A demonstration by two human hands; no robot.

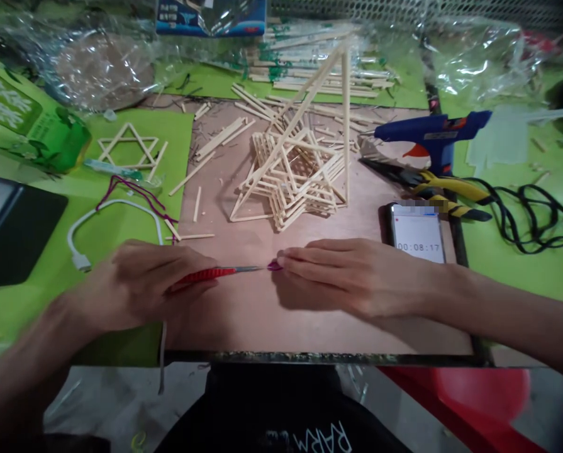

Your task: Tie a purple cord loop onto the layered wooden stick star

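My left hand (pixel 153 277) is closed round a pair of red tweezers (pixel 210 274) with a ridged grip. Their slim metal tip points right, close to a small loop of purple cord (pixel 275 265). That cord is pinched in the fingertips of my right hand (pixel 338 270), which lies low over the brown board. Whether the tip touches the cord I cannot tell. Just beyond both hands stands a frame of wooden sticks (pixel 293 176): stacked six-pointed stars with tall sticks meeting at a peak. More purple cord (pixel 121 182) lies at the left.
A single stick star (pixel 128 148) lies on the green mat, near a white cable (pixel 76 229) and a dark tablet-like slab (pixel 21 220). Rightward are a blue glue gun (pixel 432 135), yellow-black pliers (pixel 446 189) and a phone (pixel 418 233) showing a timer. Packaged sticks (pixel 319 63) lie behind.
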